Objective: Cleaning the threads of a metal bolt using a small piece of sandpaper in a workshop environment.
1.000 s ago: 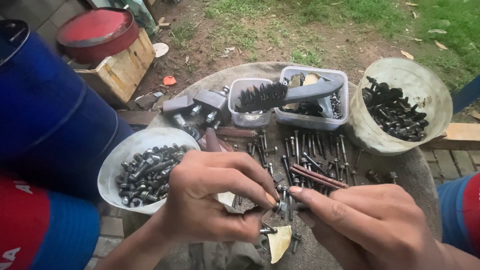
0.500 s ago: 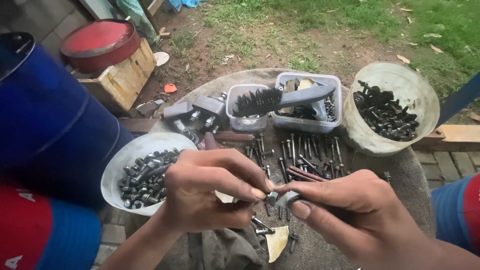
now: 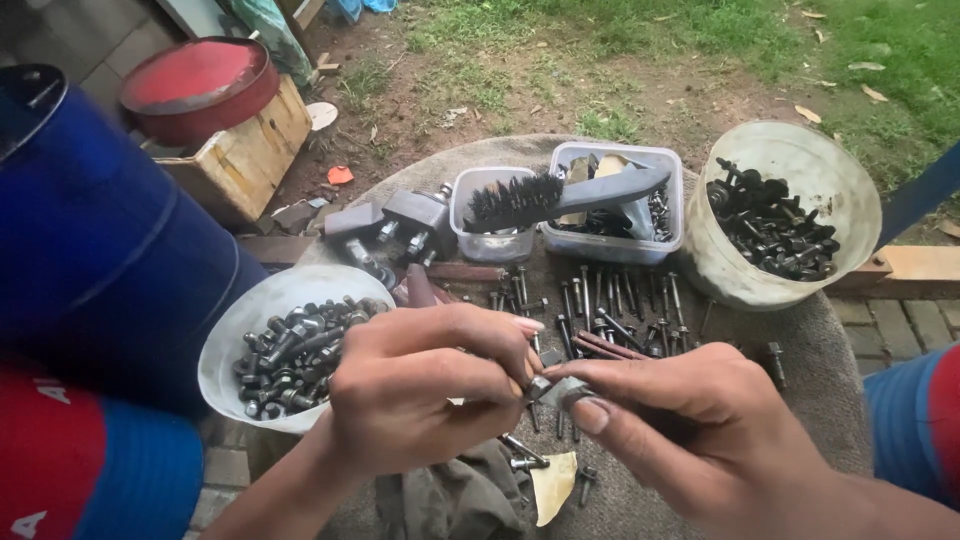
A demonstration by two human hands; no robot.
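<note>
Hands meet over a round bench outdoors: the left hand and right hand both pinch one small grey bolt-and-nut piece between fingertips, held in the air just above the cloth-covered top. At ten o'clock from the piece sits a white bowl of dark bolts; at two o'clock a larger pale tub holds more. Loose bolts lie in rows at twelve o'clock, before two clear plastic boxes bridged by a wire brush. A blue drum stands at nine o'clock. The grip looks light and fingertip-only, so the piece could slip and drop among the scattered fasteners or roll off the edge to the ground; a nut started crooked might also bind on its thread.
</note>
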